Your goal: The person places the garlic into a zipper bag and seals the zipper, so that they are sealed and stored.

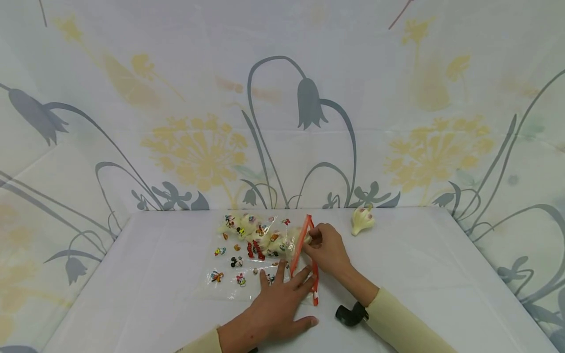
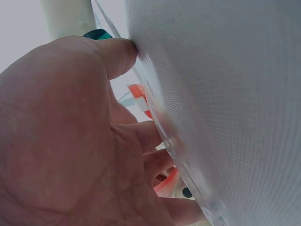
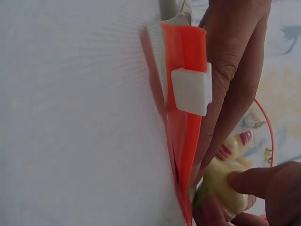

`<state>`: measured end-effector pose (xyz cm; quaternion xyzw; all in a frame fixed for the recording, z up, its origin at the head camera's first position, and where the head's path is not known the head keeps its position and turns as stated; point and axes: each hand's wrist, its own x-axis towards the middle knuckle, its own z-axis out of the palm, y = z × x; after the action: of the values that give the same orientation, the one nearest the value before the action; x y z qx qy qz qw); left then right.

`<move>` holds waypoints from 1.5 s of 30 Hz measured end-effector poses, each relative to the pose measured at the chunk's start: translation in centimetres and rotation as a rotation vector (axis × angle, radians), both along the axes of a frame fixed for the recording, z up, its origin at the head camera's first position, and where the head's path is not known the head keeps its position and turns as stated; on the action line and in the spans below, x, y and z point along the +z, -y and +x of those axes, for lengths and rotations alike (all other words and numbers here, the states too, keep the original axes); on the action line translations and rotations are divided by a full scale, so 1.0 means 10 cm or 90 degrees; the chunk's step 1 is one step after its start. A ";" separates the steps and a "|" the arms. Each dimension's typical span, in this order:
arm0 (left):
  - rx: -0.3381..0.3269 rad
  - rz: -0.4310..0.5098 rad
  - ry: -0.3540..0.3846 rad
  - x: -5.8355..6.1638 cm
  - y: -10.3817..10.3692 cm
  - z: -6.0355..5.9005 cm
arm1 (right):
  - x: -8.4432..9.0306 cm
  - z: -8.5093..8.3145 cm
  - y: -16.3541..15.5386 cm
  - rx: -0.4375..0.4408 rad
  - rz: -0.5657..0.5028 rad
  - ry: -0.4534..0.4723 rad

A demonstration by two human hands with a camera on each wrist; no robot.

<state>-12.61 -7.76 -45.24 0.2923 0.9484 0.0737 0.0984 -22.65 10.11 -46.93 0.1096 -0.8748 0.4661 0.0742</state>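
Near the table's [image 1: 419,274] middle, the flat left hand [image 1: 275,306] pins the bag [image 1: 253,257] while the right hand [image 1: 327,250] pinches a toy [image 3: 225,188] into its mouth; pushing deeper likely comes next.

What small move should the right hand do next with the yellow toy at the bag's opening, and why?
Probably push the pale yellow toy deeper into the clear printed zip bag. The right hand pinches it at the orange zip mouth, while the left hand presses the bag flat.
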 end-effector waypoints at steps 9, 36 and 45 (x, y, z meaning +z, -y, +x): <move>-0.011 0.003 -0.023 -0.02 0.02 0.00 | -0.02 -0.09 0.08 0.002 -0.033 -0.007; -0.011 0.016 0.004 0.02 0.02 0.00 | -0.14 -0.23 0.19 -0.006 -0.037 -0.101; -0.010 0.012 0.002 0.01 0.03 0.00 | -0.11 -0.18 0.06 0.034 0.010 -0.074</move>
<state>-12.57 -8.02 -45.11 0.3005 0.9452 0.0825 0.0980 -24.41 9.50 -48.00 0.1603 -0.8693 0.4540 0.1118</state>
